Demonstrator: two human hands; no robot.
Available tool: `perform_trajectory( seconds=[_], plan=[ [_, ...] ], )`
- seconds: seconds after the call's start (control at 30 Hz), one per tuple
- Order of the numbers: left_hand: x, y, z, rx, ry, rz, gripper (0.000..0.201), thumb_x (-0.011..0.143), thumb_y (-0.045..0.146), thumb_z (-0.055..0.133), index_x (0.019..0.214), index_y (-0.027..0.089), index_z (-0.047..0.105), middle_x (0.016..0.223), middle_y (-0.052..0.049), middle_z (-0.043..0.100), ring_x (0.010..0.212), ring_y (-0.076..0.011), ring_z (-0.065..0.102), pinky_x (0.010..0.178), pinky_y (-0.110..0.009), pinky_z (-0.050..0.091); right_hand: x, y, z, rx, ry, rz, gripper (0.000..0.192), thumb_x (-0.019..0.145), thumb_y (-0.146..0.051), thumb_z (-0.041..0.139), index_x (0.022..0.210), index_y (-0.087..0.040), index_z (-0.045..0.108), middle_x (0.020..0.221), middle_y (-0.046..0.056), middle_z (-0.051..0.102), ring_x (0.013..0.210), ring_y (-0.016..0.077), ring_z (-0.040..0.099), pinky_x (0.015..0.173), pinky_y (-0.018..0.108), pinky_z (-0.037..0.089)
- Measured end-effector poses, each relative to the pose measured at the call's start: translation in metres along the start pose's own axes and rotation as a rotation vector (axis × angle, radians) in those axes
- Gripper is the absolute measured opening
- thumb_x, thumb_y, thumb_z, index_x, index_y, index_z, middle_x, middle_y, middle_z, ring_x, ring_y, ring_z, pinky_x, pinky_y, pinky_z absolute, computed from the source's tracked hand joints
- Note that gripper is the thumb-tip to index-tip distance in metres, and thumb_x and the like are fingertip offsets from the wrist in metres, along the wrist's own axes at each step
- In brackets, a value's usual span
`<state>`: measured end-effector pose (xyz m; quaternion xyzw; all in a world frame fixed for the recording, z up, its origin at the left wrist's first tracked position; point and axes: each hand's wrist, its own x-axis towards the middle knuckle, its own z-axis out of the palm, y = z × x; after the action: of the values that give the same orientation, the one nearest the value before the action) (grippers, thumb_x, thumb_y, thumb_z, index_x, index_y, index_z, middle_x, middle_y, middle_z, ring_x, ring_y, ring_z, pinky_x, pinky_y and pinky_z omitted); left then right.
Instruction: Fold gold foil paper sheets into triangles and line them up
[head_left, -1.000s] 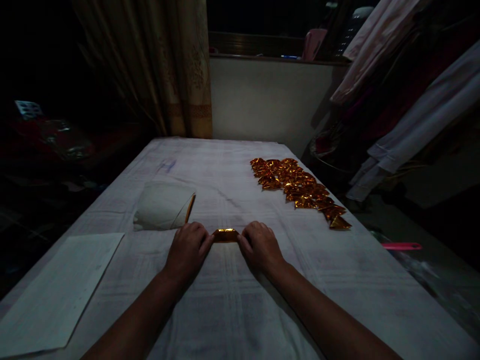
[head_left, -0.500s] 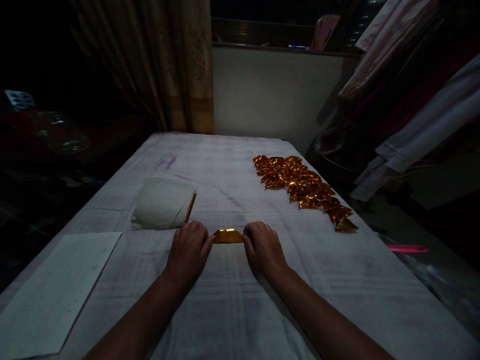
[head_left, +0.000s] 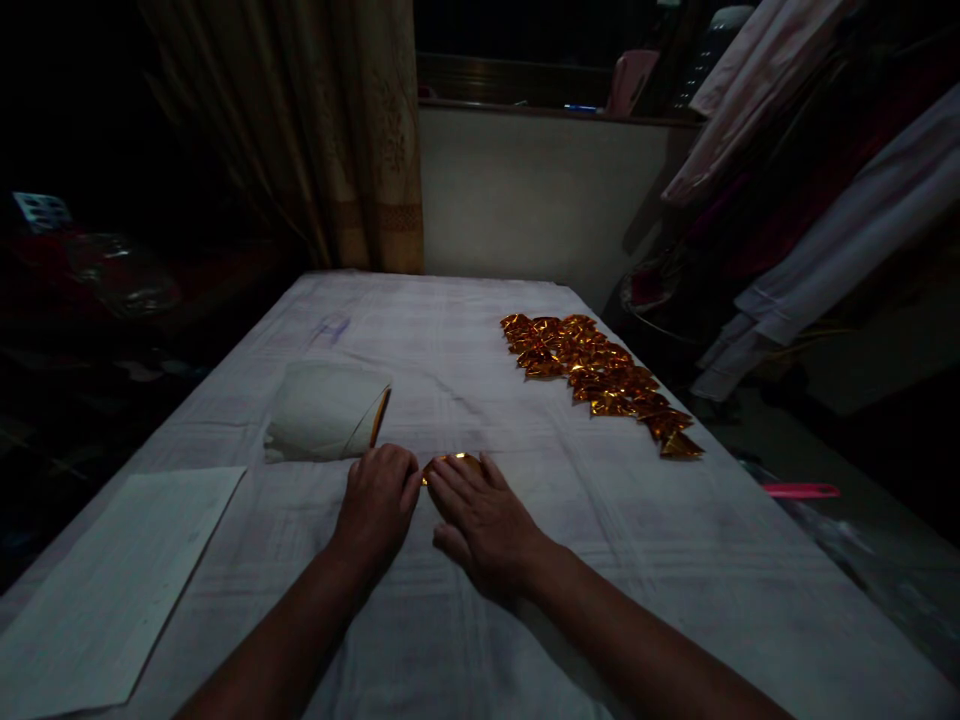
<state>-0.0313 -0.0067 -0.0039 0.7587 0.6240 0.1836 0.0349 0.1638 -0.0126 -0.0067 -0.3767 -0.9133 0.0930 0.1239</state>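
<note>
Left hand: the left hand (head_left: 377, 498) rests knuckles-up on the cloth, fingers curled, its fingertips touching the left end of the gold foil piece (head_left: 450, 461); whether it pinches the foil I cannot tell.
Right hand: the right hand (head_left: 484, 515) lies flat and released, palm down, fingers spread over the foil piece and pressing it onto the counter (head_left: 525, 620).
Foil piece: in the near middle of the counter, between the two hands, mostly hidden under the right fingers; only its far edge glints.
Change: half a second ago the right hand pinched the right end of the piece, which lay stretched open between both hands; now that hand has slid left and covers it.
Meaning: judged from this, a fold has just been laid over and is being flattened into a crease.
Finished pile: a band of folded gold pieces (head_left: 600, 378) lies far right, well apart from the hands.
Left side: a curled stack of sheets (head_left: 322, 412) just beyond the left hand; a flat paper sheet (head_left: 112, 580) at the near left.
</note>
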Motion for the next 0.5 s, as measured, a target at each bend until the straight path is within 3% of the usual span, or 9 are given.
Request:
perform_trajectory(
  seconds=[0.17, 0.37, 0.5],
  plan=[
    [0.000, 0.000, -0.002, 0.013, -0.018, 0.002, 0.011, 0.096, 0.023, 0.056, 0.085, 0.021, 0.057, 0.092, -0.005, 0.064, 0.092, -0.0251, 0.057, 0.082, -0.039, 0.041, -0.008, -0.003, -0.008, 0.047, -0.141, 0.178, 0.064, 0.104, -0.047, 0.042, 0.157, -0.013, 0.034, 0.164, 0.014, 0.028, 0.153, 0.0283, 0.025, 0.125, 0.058, 0.012],
    [0.001, 0.001, -0.007, 0.028, -0.025, 0.012, 0.012, 0.097, 0.023, 0.054, 0.090, 0.020, 0.062, 0.095, -0.007, 0.067, 0.094, -0.0266, 0.060, 0.084, -0.041, 0.044, -0.025, 0.011, -0.010, 0.006, -0.086, 0.340, 0.060, 0.104, -0.044, 0.041, 0.158, -0.016, 0.034, 0.164, 0.011, 0.029, 0.154, 0.0279, 0.024, 0.125, 0.058, 0.012],
    [-0.004, 0.012, 0.002, 0.055, 0.024, 0.212, 0.029, 0.099, 0.021, 0.046, 0.121, 0.020, 0.065, 0.126, -0.010, 0.068, 0.120, -0.0278, 0.058, 0.105, -0.047, 0.040, -0.026, 0.011, -0.008, 0.000, -0.085, 0.343, 0.062, 0.104, -0.046, 0.039, 0.159, -0.017, 0.032, 0.164, 0.011, 0.030, 0.154, 0.0286, 0.024, 0.125, 0.058, 0.013]
  ],
)
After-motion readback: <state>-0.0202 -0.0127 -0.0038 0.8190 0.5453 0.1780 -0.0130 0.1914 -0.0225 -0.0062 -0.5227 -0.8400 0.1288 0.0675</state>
